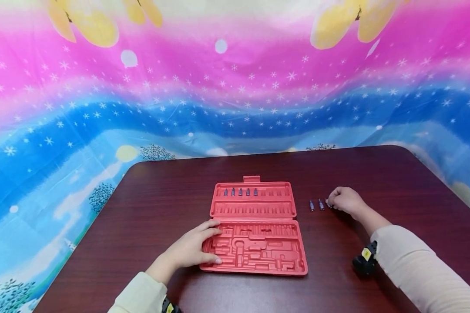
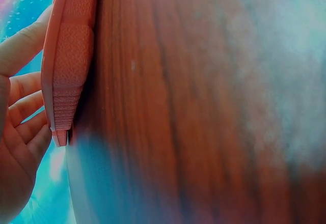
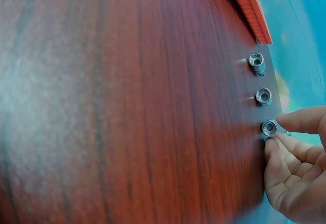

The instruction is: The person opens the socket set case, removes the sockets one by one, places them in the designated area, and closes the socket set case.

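Note:
A red molded case (image 1: 253,224) lies unfolded on the dark wooden table. My left hand (image 1: 186,248) rests on its left edge, the thumb and fingers spread over the rim. Several dark metal bits (image 1: 240,191) stand in a row in the case's upper half. To the right of the case, two loose metal bits (image 1: 316,205) lie side by side. Beyond them my right hand (image 1: 346,201) pinches a third bit (image 3: 269,128) between thumb and fingertip, at table level. Round hollow ends of all three show in the right wrist view.
The wooden table (image 1: 172,187) has rounded far corners. A colorful cloth (image 1: 235,87) with snowflakes hangs behind and around it. Unfilled molded slots (image 1: 254,210) fill much of the case. A red latch tab (image 1: 252,178) sticks out at the case's far edge.

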Demonstrator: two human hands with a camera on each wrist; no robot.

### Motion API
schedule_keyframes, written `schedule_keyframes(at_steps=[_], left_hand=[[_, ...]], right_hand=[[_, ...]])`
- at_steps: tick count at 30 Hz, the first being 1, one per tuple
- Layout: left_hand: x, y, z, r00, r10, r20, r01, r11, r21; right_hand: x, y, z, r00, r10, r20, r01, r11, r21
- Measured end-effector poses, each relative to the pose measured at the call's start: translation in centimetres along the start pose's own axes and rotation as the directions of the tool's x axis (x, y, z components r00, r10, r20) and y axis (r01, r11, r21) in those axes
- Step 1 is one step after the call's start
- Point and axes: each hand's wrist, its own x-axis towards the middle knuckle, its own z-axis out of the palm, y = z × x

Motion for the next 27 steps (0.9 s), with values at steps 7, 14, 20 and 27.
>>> schedule_keyframes(at_steps=[7,14,20,27], left_hand=[[0.1,0.0,0.0,1.000,0.003,0.003,-0.003,1.000,0.005],[0.1,0.1,-0.1,1.000,0.009,0.003,-0.009,1.000,0.011],[0.0,0.1,-0.1,1.000,0.016,0.002,-0.016,1.000,0.013],[0.0,0.2,0.0,1.000,0.015,-0.001,-0.015,1.000,0.005]], right_hand=[[-0.3,-0.2,-0.1,1.000,0.000,0.006,-0.001,1.000,0.023],[-0.7,-0.6,-0.5,0.999,-0.009,-0.043,0.010,1.000,0.020],[-1.0,-1.6,-0.4,0.999,-0.020,-0.048,0.022,0.999,0.046],[-1.2,-3.2,0.4,1.000,-0.028,-0.012,0.029,0.992,0.123]])
